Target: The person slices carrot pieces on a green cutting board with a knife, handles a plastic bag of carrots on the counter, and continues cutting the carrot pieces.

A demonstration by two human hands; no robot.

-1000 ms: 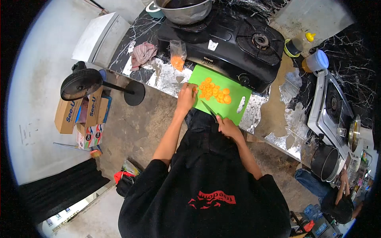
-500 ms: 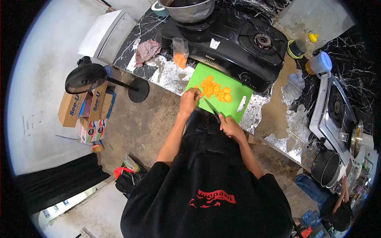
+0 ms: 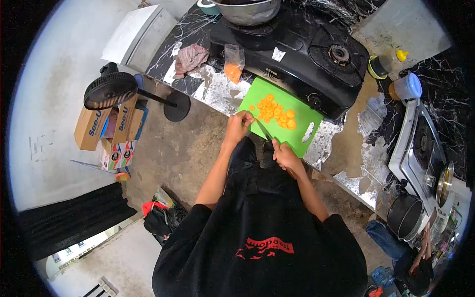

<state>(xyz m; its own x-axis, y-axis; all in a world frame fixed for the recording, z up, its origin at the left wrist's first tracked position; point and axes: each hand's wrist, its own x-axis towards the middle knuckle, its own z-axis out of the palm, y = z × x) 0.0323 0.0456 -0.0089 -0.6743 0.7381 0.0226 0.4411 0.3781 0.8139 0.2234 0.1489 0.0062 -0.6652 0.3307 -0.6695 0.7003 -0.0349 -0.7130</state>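
Observation:
A green cutting board point(image 3: 257, 91) lies at the counter's front edge, with orange carrot slices point(image 3: 279, 115) spread over its middle. My right hand point(image 3: 286, 156) grips a knife point(image 3: 263, 129), whose blade points up and left across the board's near edge. At the board's left edge, my left hand point(image 3: 239, 125) is closed in a pinch close to the knife tip. Whatever those fingers hold is too small to make out. One loose slice lies by itself a little above the left fingertips. Behind the board stands a clear plastic bag point(image 3: 233, 64) with orange pieces inside.
A black gas stove point(image 3: 297, 69) borders the board's far side, carrying a large metal pot point(image 3: 250, 14). A crumpled cloth point(image 3: 191, 59) lies left. Rightward are lidded containers, a second stove point(image 3: 420, 143) and a dark pot point(image 3: 404, 216). Another person point(image 3: 413, 262) is at lower right.
The camera view has shifted slightly, so the counter sits a bit further right. Both hands stay near the board's near edge, and the knife remains in my right hand.

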